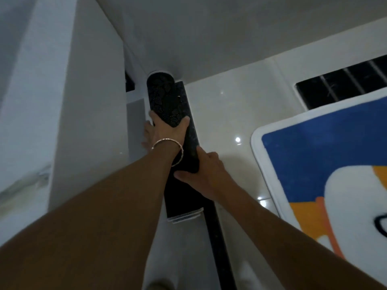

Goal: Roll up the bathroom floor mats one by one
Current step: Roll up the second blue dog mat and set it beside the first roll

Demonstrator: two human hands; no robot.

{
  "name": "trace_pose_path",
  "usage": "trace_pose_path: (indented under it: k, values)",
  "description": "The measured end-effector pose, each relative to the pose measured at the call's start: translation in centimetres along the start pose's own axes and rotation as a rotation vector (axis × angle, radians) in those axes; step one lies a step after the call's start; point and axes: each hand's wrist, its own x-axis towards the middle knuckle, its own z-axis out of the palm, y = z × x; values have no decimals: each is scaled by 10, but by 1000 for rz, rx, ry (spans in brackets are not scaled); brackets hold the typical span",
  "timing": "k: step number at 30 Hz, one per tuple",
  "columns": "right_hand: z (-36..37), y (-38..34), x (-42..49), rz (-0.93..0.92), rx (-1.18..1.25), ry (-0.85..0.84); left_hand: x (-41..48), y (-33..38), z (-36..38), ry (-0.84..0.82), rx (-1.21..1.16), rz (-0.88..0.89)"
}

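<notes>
A black mat (163, 95), rolled into a long tube, lies on the floor along a dark threshold strip (216, 237), its far end against the wall. My left hand (165, 131), with a bangle on the wrist, grips the roll near its middle, thumb on the right side. My right hand (202, 169) holds the roll lower down, thumb laid across it. The roll's near end (184, 216) shows a pale stitched edge. A second mat (326, 164), blue, white and orange with a white border, lies flat on the tiles at the right.
A white cabinet or wall panel (62, 91) stands close on the left. A dark floor drain grate (343, 82) sits at the back right, partly under the coloured mat. Glossy pale tiles (226, 114) lie between the two mats.
</notes>
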Motion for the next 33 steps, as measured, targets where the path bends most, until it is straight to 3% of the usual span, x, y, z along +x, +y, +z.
trace_pose_path:
  k: [3, 6, 18, 26, 33]
  values:
    - [-29, 9, -5, -22, -22, 112, -11, 31, 0, 57, 249, 350]
    - [-67, 22, -13, -26, -30, 215, -31, 69, 16, -7, 348, 619]
    - [-187, 147, -166, 327, 54, 543, -213, 164, 132, -444, 405, 1020]
    - [-215, 233, -279, 551, 54, 682, -356, 179, 202, -689, 357, 1089]
    - [-219, 286, -286, 668, 63, 615, -363, 143, 214, -737, 378, 871]
